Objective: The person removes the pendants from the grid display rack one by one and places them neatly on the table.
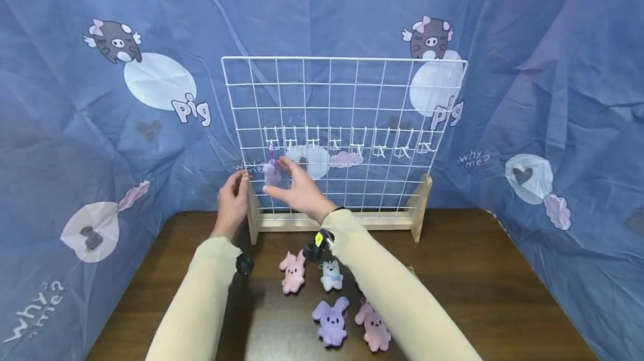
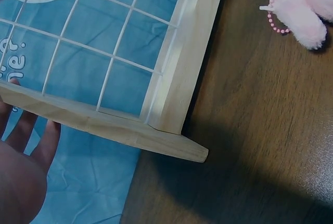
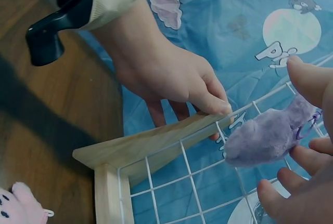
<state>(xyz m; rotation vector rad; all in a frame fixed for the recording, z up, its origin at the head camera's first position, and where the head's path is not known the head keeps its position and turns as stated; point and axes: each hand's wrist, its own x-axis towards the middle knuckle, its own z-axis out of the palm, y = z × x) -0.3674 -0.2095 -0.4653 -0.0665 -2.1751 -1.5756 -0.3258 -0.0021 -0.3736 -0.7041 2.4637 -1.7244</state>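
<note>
A purple plush keychain (image 1: 272,174) hangs by its purple chain from the leftmost hook (image 1: 271,143) of the white wire grid rack (image 1: 344,93). My right hand (image 1: 303,189) is spread around it, thumb on one side and fingers on the other. In the right wrist view a fingertip lies against or very near the plush (image 3: 260,138); I cannot tell if it touches. My left hand (image 1: 233,203) grips the wooden side support (image 2: 104,122) at the rack's left end. The right wrist view shows its thumb over the wood's edge and other fingers behind.
Several other hooks (image 1: 379,150) run along the same grid row. On the brown table (image 1: 282,333) lie a pink bunny plush (image 1: 293,273), a white plush (image 1: 331,276), a purple bunny plush (image 1: 331,323) and another pink plush (image 1: 374,328). My right forearm covers part of the table.
</note>
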